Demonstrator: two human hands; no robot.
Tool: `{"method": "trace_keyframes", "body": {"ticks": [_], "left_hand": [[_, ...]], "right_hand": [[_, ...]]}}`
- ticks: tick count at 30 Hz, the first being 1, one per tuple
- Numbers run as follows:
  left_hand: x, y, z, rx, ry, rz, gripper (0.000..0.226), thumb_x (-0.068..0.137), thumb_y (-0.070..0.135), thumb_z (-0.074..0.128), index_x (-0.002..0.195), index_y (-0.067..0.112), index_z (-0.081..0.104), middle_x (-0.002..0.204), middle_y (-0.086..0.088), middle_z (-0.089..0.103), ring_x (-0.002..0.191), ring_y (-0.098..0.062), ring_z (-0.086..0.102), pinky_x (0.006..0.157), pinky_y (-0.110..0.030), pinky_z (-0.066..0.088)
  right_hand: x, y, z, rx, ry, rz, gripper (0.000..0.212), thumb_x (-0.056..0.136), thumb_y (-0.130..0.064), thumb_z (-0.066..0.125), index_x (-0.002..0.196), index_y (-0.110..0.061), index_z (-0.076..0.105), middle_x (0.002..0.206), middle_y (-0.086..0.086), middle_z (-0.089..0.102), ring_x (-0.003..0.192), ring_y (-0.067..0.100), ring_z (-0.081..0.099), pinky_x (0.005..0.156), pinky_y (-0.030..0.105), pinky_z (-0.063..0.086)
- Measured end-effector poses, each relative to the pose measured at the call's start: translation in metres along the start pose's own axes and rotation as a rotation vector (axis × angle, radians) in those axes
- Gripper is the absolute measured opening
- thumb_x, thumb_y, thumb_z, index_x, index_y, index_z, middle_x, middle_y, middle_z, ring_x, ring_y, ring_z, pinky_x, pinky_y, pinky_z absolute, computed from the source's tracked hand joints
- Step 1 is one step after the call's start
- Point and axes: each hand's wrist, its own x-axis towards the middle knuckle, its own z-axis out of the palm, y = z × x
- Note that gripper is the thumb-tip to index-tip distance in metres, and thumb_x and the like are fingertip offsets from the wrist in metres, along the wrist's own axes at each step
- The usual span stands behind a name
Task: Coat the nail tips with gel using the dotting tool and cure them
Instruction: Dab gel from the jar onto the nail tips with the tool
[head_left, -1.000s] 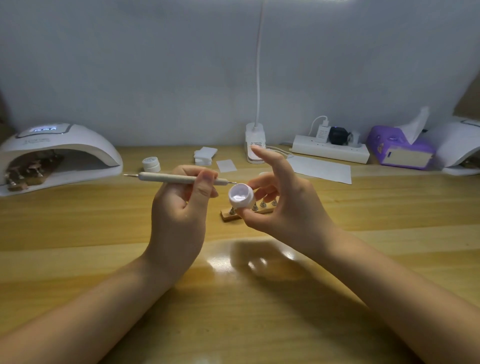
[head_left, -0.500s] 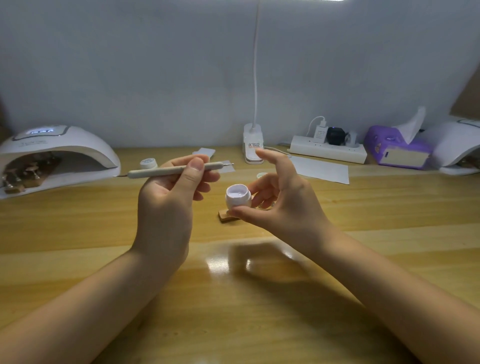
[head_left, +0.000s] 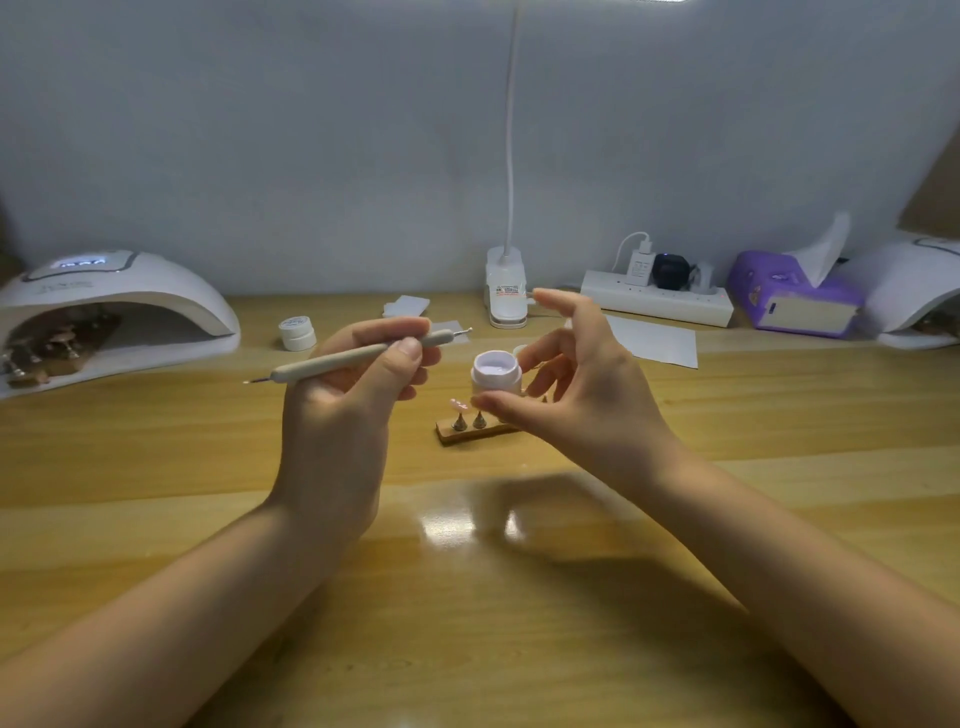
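Observation:
My left hand (head_left: 345, 415) grips a beige dotting tool (head_left: 358, 354) held nearly level, its right tip pointing up and right, clear of the jar. My right hand (head_left: 582, 395) pinches a small open white gel jar (head_left: 496, 374) between thumb and fingers, index finger raised; pale lilac gel shows inside. Just behind and below the jar sits a wooden nail-tip stand (head_left: 470, 430) with small pegs, one carrying a pink nail tip (head_left: 459, 405); my right hand hides the rest of the stand. At far left stands a white curing lamp (head_left: 111, 306), lit, with other nail-tip stands inside.
A second closed white jar (head_left: 297, 332) and white paper pieces (head_left: 406, 305) lie behind my left hand. A clip lamp base (head_left: 505, 288), power strip (head_left: 657, 301), purple tissue box (head_left: 789, 296) and another white lamp (head_left: 917, 291) line the back wall. A white sheet (head_left: 657, 340) lies nearby.
My left hand has lifted the dotting tool away from the jar and tilted it, right tip rising. My right hand has kept hold of the jar and turned its opening more upward.

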Motion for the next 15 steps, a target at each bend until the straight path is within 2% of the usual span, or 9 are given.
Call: {"method": "trace_keyframes", "body": {"ticks": [6, 9, 11, 15], "left_hand": [[-0.001, -0.009, -0.002, 0.012, 0.065, -0.036, 0.013, 0.089, 0.022, 0.059, 0.097, 0.018, 0.068, 0.084, 0.001, 0.073, 0.082, -0.013, 0.067, 0.071, -0.023, 0.051], [-0.004, -0.013, -0.002, 0.043, 0.055, -0.034, 0.010, 0.093, 0.017, 0.057, 0.098, 0.017, 0.066, 0.084, 0.002, 0.073, 0.083, -0.012, 0.067, 0.071, -0.021, 0.052], [-0.006, -0.015, -0.001, 0.065, 0.040, -0.034, 0.009, 0.094, 0.016, 0.057, 0.098, 0.017, 0.065, 0.084, 0.004, 0.073, 0.083, -0.011, 0.068, 0.072, -0.019, 0.053], [-0.009, -0.018, 0.000, 0.100, 0.018, -0.042, 0.011, 0.094, 0.015, 0.055, 0.100, 0.016, 0.065, 0.085, 0.005, 0.073, 0.084, -0.011, 0.067, 0.073, -0.018, 0.052]], "right_hand": [[0.008, 0.029, -0.020, -0.002, 0.058, 0.179, 0.089, 0.070, -0.035, 0.083, 0.142, -0.021, 0.032, 0.096, -0.006, 0.063, 0.084, 0.013, 0.061, 0.073, 0.028, 0.055], [0.009, 0.050, -0.028, -0.030, 0.073, 0.293, 0.086, 0.072, -0.035, 0.082, 0.141, -0.025, 0.031, 0.099, -0.007, 0.062, 0.088, 0.012, 0.059, 0.074, 0.026, 0.052], [0.009, 0.062, -0.032, -0.068, 0.047, 0.356, 0.087, 0.073, -0.035, 0.081, 0.143, -0.024, 0.030, 0.101, -0.008, 0.062, 0.088, 0.010, 0.057, 0.075, 0.026, 0.048], [0.007, 0.077, -0.034, -0.153, -0.003, 0.454, 0.090, 0.073, -0.033, 0.081, 0.145, -0.025, 0.028, 0.104, -0.007, 0.063, 0.096, 0.013, 0.056, 0.086, 0.033, 0.047]]}}
